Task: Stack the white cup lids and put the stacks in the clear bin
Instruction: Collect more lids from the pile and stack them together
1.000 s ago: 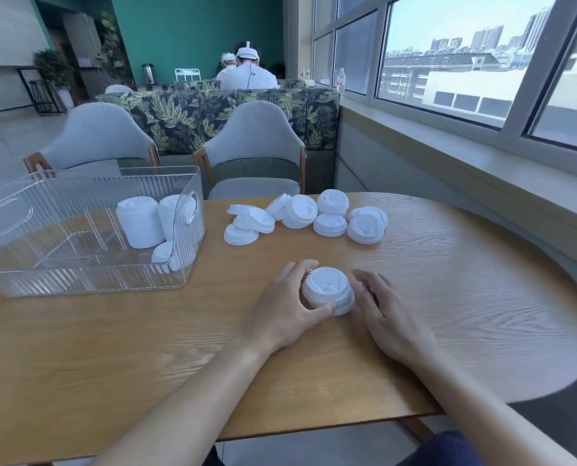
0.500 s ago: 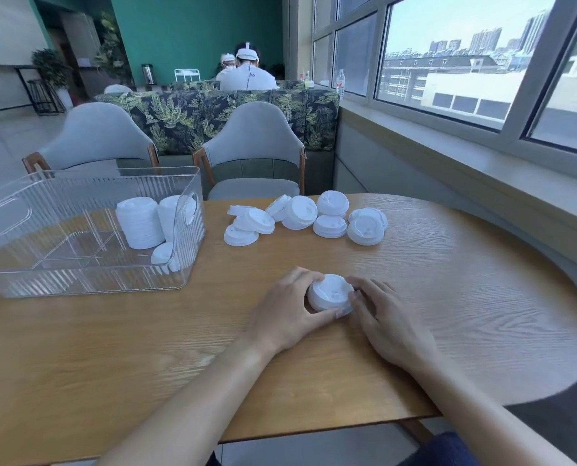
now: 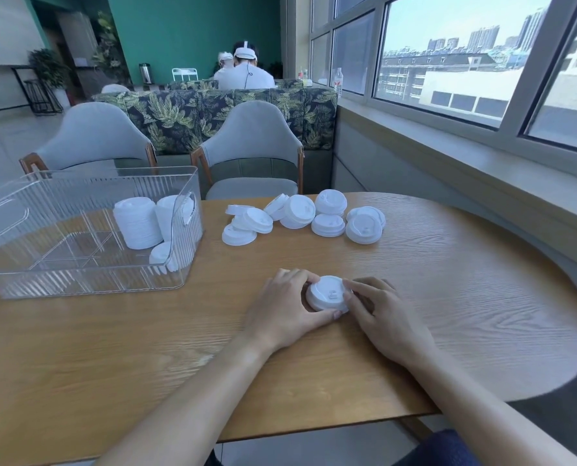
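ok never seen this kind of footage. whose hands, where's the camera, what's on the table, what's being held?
There is no robot here: a person works with bare hands. The single camera sits on the person's head, looking forward and down. The left hand and right hand both grip a short stack of white plastic cup lids resting on the oval wooden table. Beyond it lies a loose pile of white lids. To the left stands a clear ribbed plastic bin already holding taller lid stacks. Grey chairs stand behind the table.
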{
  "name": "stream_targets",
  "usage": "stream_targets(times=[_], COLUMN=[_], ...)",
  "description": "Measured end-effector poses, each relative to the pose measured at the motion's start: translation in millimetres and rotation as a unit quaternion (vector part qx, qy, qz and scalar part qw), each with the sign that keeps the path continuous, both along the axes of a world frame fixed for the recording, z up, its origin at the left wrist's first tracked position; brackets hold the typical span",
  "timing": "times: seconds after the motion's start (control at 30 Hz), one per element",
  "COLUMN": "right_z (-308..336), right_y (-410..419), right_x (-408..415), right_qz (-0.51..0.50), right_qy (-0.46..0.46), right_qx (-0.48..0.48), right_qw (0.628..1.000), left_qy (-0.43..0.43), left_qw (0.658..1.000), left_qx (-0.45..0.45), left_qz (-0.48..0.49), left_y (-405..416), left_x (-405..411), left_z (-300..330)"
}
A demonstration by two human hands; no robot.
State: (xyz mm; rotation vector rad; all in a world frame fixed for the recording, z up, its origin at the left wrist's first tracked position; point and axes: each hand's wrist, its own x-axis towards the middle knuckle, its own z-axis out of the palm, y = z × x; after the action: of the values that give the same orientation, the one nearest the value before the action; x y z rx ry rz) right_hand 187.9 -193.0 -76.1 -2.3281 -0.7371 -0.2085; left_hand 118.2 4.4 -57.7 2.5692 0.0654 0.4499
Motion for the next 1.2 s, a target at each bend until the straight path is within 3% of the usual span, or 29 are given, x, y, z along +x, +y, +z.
stream_targets(times=[0.6, 0.8, 0.97, 1.2], right_z=[9.2, 12.1, 15.2, 8.2], right_y=[-0.7, 4.1, 8.0, -12.6], right_x=[-6.0, -0.6, 2.8, 23.9], right_qz=[0.005, 0.019, 0.025, 0.003], right_qy=[-0.012, -0.008, -0.007, 0.012], right_qx=[-0.021, -0.035, -0.046, 0.001], right_qw=[1.000, 0.999, 0.999, 1.000], left_qy=[-0.005, 0.027, -0.007, -0.016], left_qw=[1.000, 0.994, 0.989, 0.998], left_qx=[-0.024, -0.086, -0.148, -0.055], left_qz=[-0.010, -0.059, -0.023, -0.003], left_y=[1.7, 5.8, 7.9, -3.4], left_x=[4.7, 12.5, 30.3, 76.3], left_z=[-2.8, -4.9, -9.1, -7.7])
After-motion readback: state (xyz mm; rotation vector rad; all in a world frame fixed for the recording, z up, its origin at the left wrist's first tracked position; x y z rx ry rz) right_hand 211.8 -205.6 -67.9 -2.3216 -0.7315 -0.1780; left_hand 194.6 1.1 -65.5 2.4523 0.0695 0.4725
